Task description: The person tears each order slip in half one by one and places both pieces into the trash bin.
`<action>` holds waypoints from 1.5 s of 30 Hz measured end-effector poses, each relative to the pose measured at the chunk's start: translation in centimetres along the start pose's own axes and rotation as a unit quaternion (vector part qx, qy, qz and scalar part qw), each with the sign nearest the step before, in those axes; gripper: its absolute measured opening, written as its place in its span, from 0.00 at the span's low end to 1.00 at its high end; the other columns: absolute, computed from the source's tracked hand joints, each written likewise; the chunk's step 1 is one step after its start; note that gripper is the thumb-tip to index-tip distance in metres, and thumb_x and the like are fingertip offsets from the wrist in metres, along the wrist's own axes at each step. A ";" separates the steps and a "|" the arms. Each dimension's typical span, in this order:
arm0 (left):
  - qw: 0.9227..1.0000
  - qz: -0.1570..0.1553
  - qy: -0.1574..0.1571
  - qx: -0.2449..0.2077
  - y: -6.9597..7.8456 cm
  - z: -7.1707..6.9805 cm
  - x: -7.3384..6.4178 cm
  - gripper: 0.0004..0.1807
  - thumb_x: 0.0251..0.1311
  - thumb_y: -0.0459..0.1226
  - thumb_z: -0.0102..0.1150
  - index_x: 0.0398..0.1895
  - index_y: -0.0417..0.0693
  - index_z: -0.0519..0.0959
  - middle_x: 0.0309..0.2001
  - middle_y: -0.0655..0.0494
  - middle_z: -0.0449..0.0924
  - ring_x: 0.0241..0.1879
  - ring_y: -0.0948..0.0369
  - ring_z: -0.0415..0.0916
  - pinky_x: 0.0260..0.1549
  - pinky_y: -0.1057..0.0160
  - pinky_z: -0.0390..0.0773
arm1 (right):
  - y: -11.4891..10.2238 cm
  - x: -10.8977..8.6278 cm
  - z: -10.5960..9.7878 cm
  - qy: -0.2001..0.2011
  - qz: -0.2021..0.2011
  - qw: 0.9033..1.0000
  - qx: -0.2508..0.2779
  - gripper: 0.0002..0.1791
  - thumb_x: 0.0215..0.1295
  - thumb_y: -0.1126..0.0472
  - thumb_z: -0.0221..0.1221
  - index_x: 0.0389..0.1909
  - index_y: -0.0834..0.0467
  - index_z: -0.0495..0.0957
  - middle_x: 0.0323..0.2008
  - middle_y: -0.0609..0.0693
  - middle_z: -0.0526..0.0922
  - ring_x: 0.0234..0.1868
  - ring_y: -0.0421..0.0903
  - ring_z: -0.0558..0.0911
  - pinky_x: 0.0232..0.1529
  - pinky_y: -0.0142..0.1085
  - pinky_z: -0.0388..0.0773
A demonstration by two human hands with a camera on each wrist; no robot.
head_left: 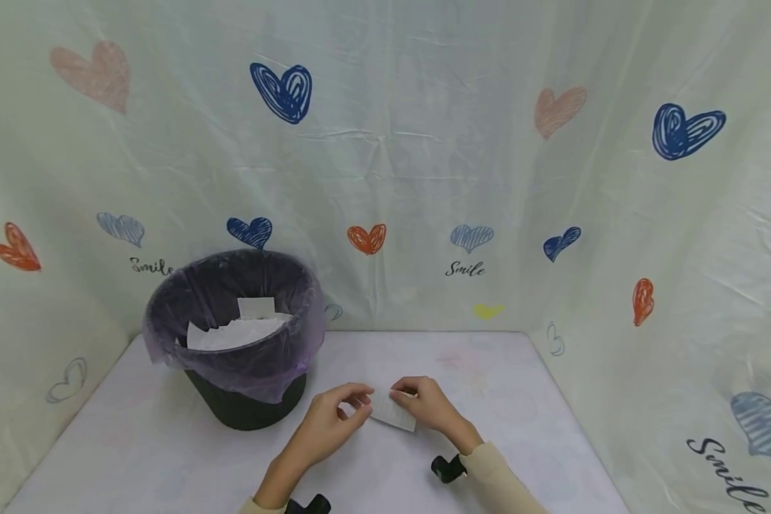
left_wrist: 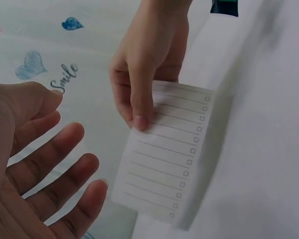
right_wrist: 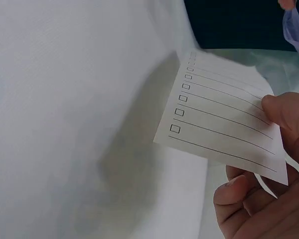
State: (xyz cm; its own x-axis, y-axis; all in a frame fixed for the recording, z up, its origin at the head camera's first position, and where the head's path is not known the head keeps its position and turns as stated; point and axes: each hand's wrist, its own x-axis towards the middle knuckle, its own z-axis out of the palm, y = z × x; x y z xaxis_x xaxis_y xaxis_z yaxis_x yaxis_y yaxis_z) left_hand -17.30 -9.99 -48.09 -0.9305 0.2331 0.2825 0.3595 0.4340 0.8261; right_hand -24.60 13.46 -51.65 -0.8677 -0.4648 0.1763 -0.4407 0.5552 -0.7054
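A white lined checklist sheet (head_left: 395,415) is pinched between the thumb and fingers of my right hand (head_left: 429,404), above the table. In the left wrist view, lines and a column of small boxes cover the face of the sheet (left_wrist: 167,154). One short edge looks uneven in the right wrist view, where the thumb of the right hand (right_wrist: 284,129) presses on the sheet's long side. My left hand (head_left: 328,425) is beside the sheet's left edge, its fingers relaxed and spread, holding nothing; the left wrist view shows a gap between its fingertips (left_wrist: 97,191) and the sheet.
A black trash bin (head_left: 247,408) with a purple plastic liner (head_left: 231,368) stands at the back left of the white table (head_left: 488,442). White paper pieces (head_left: 240,335) lie inside it. A curtain printed with hearts (head_left: 417,178) encloses the back and sides.
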 end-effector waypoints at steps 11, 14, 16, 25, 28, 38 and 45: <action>0.993 0.078 0.059 0.069 -0.4 0.1 0.9 0.14 0.58 0.33 0.73 0.47 0.51 0.87 0.46 0.61 0.87 0.49 0.56 0.82 0.46 0.54 0.81 | -2.2 -0.8 0.4 0.002 -0.014 1.000 0.020 0.09 0.74 0.53 0.62 0.43 0.53 0.88 0.43 0.46 0.89 0.49 0.47 0.87 0.49 0.40 0.83; 0.993 0.062 0.053 0.090 -0.7 0.3 0.7 0.15 0.58 0.34 0.74 0.48 0.53 0.87 0.48 0.61 0.87 0.55 0.55 0.80 0.55 0.48 0.78 | -2.7 -1.2 0.6 0.011 -0.015 1.000 0.010 0.07 0.72 0.54 0.64 0.41 0.51 0.88 0.42 0.44 0.89 0.46 0.44 0.86 0.47 0.40 0.82; 0.994 0.044 0.042 0.096 -0.9 0.4 0.5 0.15 0.58 0.35 0.74 0.49 0.54 0.86 0.49 0.61 0.87 0.55 0.55 0.80 0.55 0.46 0.78 | -2.9 -1.6 0.7 0.011 -0.011 1.000 0.006 0.05 0.71 0.54 0.65 0.40 0.49 0.88 0.41 0.42 0.89 0.45 0.41 0.86 0.44 0.38 0.81; 0.998 0.012 0.026 0.054 -1.7 0.5 0.2 0.08 0.62 0.36 0.71 0.44 0.50 0.87 0.43 0.61 0.88 0.44 0.61 0.84 0.48 0.53 0.83 | -4.1 -1.7 1.2 0.016 -0.006 0.999 0.046 0.04 0.69 0.53 0.67 0.38 0.48 0.86 0.38 0.42 0.89 0.41 0.35 0.84 0.40 0.32 0.76; 0.998 0.012 0.023 0.049 -1.8 0.5 0.1 0.04 0.63 0.38 0.70 0.39 0.51 0.87 0.40 0.63 0.89 0.42 0.63 0.84 0.45 0.54 0.83 | -4.3 -1.7 1.5 0.009 -0.007 0.998 0.054 0.04 0.70 0.53 0.66 0.38 0.48 0.86 0.39 0.42 0.89 0.42 0.35 0.84 0.41 0.32 0.76; 0.999 -0.004 0.009 0.044 -1.8 0.5 -0.1 0.04 0.65 0.39 0.68 0.32 0.55 0.86 0.36 0.64 0.89 0.43 0.60 0.86 0.47 0.57 0.83 | -4.7 -1.8 1.6 -0.002 -0.025 0.998 0.064 0.04 0.70 0.54 0.67 0.37 0.49 0.85 0.38 0.41 0.88 0.41 0.32 0.82 0.42 0.33 0.76; 0.999 -0.014 -0.003 0.029 -1.9 0.5 0.3 0.05 0.66 0.40 0.67 0.31 0.56 0.86 0.36 0.64 0.89 0.44 0.60 0.86 0.47 0.58 0.82 | -4.4 -2.0 1.9 0.018 -0.051 0.996 0.064 0.01 0.69 0.58 0.67 0.37 0.51 0.85 0.37 0.43 0.88 0.40 0.33 0.81 0.42 0.32 0.75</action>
State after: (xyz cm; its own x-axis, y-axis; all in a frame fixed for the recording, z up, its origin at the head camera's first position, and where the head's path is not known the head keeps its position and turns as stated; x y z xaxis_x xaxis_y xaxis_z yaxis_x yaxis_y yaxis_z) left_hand -18.21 -10.31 -49.79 -0.9396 0.2261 0.2571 0.3378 0.4900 0.8036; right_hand -20.48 10.63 -50.22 -0.8287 -0.4875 0.2750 -0.4961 0.4124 -0.7641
